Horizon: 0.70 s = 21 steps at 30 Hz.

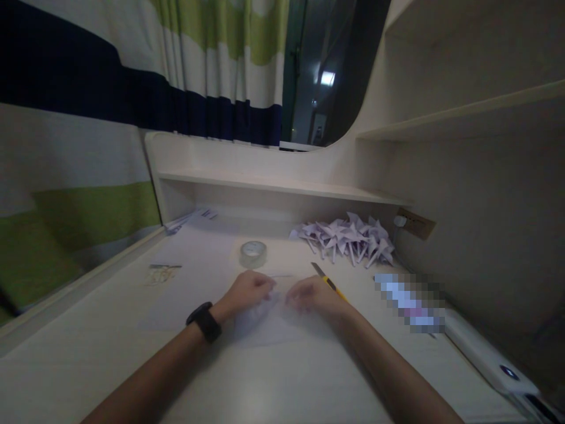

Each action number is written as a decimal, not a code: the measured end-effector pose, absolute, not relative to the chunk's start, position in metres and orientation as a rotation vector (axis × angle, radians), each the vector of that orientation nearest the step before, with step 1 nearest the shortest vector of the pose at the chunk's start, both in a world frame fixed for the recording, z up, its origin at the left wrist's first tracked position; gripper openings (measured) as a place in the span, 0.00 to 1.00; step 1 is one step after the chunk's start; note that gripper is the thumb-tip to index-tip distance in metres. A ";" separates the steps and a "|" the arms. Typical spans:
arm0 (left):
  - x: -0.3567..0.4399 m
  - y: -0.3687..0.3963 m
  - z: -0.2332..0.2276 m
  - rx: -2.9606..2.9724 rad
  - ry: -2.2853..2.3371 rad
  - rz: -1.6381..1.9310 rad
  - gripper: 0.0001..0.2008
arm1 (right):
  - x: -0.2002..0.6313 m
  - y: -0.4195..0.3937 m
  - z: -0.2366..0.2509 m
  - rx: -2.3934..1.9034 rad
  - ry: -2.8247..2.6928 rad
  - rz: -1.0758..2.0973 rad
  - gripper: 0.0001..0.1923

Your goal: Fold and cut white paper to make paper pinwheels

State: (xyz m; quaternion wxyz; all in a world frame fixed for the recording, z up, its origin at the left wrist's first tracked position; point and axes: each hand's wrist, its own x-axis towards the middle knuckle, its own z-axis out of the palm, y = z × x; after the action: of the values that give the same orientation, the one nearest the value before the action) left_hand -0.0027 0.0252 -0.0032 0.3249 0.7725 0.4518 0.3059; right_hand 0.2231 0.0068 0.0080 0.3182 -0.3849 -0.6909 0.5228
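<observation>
tape roll (253,254), yellow cutter (329,281), heap of folded paper cranes (348,237)

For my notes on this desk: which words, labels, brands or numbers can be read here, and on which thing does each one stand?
No text is readable.
Card left of the tape roll: marks too small.
Box beside the right hand: blurred out.
Papers at the back: print too small.

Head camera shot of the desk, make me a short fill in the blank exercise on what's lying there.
1. Both hands, left hand and right hand, pinch a pale sheet of ____.
2. The wrist of the ____ hand wears a black watch.
3. Beyond the hands stands a roll of clear ____.
4. The utility knife by the right hand has a ____ body.

Missing words: paper; left; tape; yellow
</observation>
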 end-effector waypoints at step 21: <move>-0.003 0.010 -0.019 1.314 0.871 0.883 0.36 | 0.207 -0.003 -0.012 -1.072 -1.704 1.227 0.16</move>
State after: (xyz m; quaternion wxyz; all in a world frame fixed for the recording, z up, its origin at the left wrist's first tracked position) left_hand -0.0026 0.0098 -0.0191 0.6188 0.5712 0.3788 0.3838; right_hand 0.2067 -0.0033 -0.0123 0.3821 -0.4203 -0.6679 0.4810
